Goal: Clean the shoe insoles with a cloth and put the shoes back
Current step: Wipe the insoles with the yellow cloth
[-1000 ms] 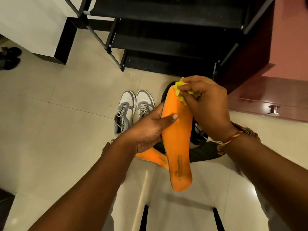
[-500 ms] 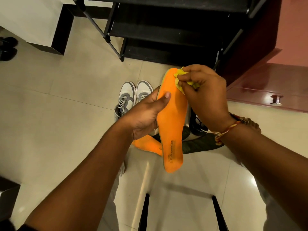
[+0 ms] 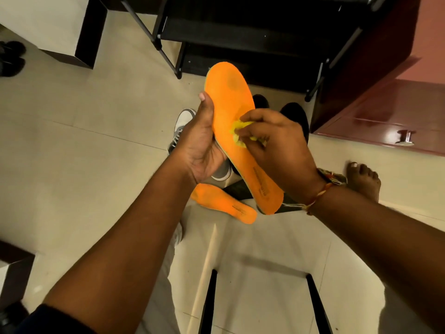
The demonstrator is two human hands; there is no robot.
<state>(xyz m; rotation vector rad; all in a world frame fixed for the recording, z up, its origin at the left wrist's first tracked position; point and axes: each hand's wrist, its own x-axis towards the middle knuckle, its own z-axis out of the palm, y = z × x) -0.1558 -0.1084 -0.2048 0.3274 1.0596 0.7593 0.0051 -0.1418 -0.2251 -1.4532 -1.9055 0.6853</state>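
Your right hand (image 3: 277,143) has slid the yellow cloth (image 3: 237,131) from toe to mid-insole, fingers pinched on it, your left hand (image 3: 199,145) gripping the orange insole (image 3: 234,112) edge, second insole (image 3: 224,203) on the floor (image 3: 72,165), grey shoes (image 3: 180,126) beyond.

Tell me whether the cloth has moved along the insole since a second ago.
Yes. The cloth slid from the held insole's toe to its middle, toward the printed heel.
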